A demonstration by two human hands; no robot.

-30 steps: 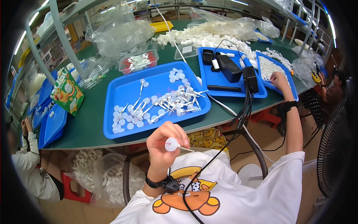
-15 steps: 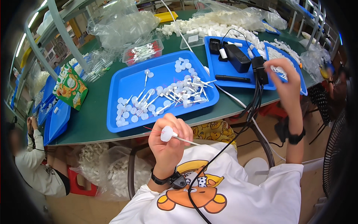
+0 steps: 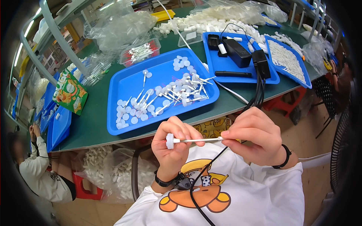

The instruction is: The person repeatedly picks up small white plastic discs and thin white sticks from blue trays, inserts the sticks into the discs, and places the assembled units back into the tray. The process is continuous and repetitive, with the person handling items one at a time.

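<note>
Right hand (image 3: 258, 137) has come back from the far tray to meet the left hand (image 3: 174, 145) in front of the chest, below the desk (image 3: 94, 124) edge.

Landmark: large blue tray (image 3: 128, 86). Left of it, an orange snack packet (image 3: 70, 92). On it, loose white discs and finished stick pieces (image 3: 177, 94). Below its near edge, the left hand pinches the white disc cap (image 3: 170, 141); the thin white stick (image 3: 200, 139) runs rightwards from the cap to the right hand's closed fingertips. Right of it, a second blue tray with a black device (image 3: 236, 52).
</note>
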